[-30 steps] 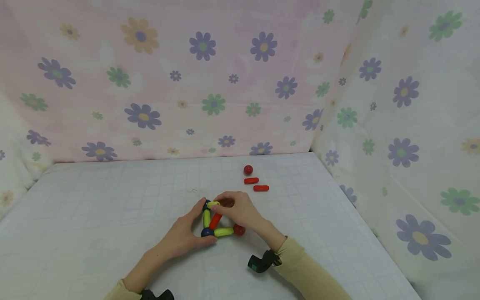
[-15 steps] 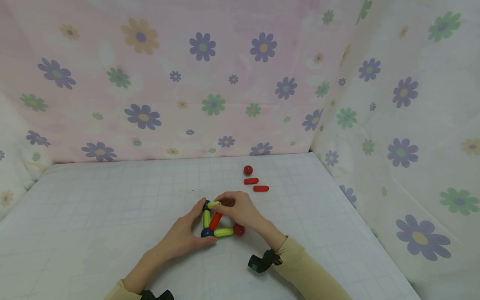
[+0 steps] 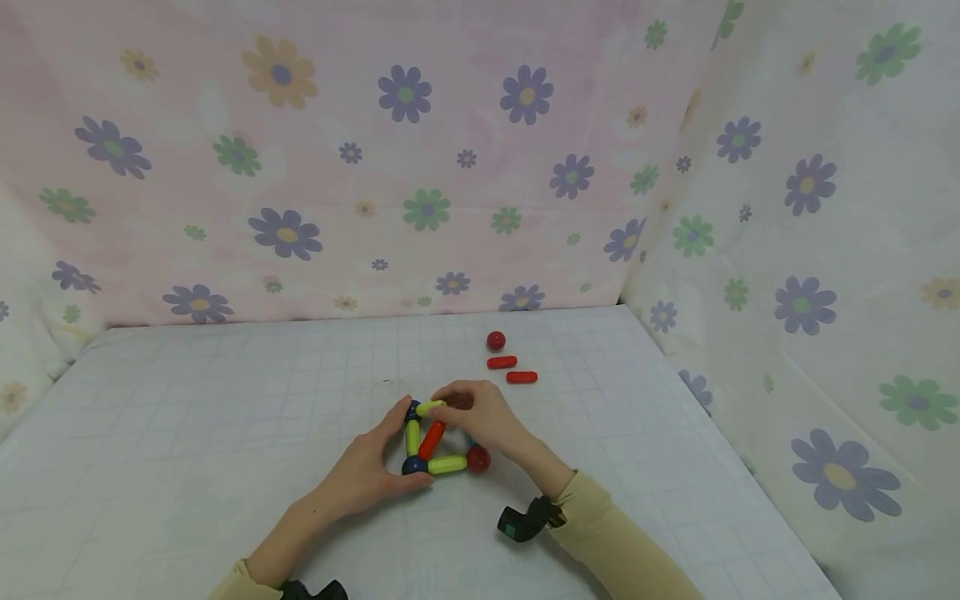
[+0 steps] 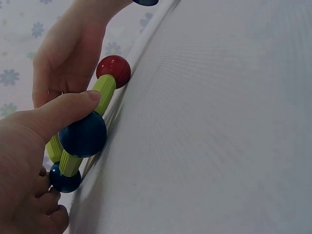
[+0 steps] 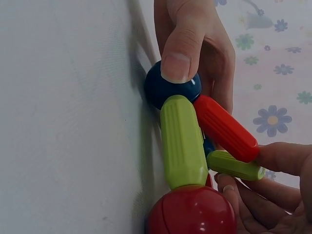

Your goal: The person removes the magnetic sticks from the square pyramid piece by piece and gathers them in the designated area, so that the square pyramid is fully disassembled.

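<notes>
A toy ball-and-rod frame lies on the table between both hands. My left hand (image 3: 360,471) holds its left side, thumb on the near blue ball (image 4: 84,135) and fingers about the far blue ball (image 4: 65,178). A green rod (image 3: 413,439) joins these two balls. Another green rod (image 5: 182,141) runs from the near blue ball to a red ball (image 3: 477,459). From the near ball a red rod (image 5: 226,127) slants upward. My right hand (image 3: 480,414) pinches a further green rod (image 5: 236,165) at the far blue ball, its thumb at the red rod's end.
Beyond the hands, a loose red ball (image 3: 496,340) and two red rods, a farther rod (image 3: 502,362) and a nearer rod (image 3: 522,377), lie on the white table (image 3: 225,400). Flowered curtains (image 3: 337,167) rise behind and at the sides.
My right hand has shifted slightly up and right, tilting the pinched green rod with it. A bit of blue now shows beside the frame's red ball. My left hand has stayed put.
</notes>
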`<action>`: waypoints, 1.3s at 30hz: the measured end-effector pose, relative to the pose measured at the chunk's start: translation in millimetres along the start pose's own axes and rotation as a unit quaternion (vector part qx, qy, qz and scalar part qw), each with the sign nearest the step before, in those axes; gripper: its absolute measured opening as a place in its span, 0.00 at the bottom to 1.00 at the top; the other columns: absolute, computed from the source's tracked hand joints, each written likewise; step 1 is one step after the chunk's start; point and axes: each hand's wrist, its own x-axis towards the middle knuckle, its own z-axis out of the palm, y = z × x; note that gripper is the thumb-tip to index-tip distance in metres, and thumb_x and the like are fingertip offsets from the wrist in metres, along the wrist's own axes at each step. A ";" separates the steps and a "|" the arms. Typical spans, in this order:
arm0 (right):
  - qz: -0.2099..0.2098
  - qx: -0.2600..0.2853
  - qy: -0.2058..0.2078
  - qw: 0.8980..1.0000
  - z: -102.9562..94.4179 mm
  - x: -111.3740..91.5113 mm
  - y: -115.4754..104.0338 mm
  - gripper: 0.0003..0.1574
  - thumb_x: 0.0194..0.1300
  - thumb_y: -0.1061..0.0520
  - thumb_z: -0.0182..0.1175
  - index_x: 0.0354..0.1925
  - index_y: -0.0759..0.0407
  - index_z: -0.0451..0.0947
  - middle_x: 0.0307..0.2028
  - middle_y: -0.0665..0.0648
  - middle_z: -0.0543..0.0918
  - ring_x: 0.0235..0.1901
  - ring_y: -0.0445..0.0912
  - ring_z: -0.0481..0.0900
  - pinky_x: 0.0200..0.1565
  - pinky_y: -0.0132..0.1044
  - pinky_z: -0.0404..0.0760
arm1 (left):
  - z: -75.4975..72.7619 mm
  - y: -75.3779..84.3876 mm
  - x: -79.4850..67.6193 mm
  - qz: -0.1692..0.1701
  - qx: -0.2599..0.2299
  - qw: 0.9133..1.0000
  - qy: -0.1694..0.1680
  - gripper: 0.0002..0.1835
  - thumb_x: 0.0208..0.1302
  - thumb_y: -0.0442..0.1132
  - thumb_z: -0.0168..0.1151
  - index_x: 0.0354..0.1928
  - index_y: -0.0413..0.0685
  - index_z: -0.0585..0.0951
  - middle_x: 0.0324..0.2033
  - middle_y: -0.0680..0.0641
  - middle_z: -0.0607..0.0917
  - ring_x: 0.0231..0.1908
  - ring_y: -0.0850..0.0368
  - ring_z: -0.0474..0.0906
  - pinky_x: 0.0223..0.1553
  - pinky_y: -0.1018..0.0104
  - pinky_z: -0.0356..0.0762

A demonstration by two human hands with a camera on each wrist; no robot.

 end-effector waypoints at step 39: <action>0.027 0.044 0.004 0.999 -1.4 2.3 4.9 0.13 0.68 0.56 0.63 0.49 0.53 0.85 0.41 0.50 0.89 0.40 0.43 0.86 0.46 0.37 0.85 | 0.7 1.4 -0.1 -0.007 0.001 1.000 -0.004 0.61 0.49 0.60 0.77 0.80 0.56 0.51 0.76 0.46 0.61 0.75 0.44 0.56 0.71 0.38 0.59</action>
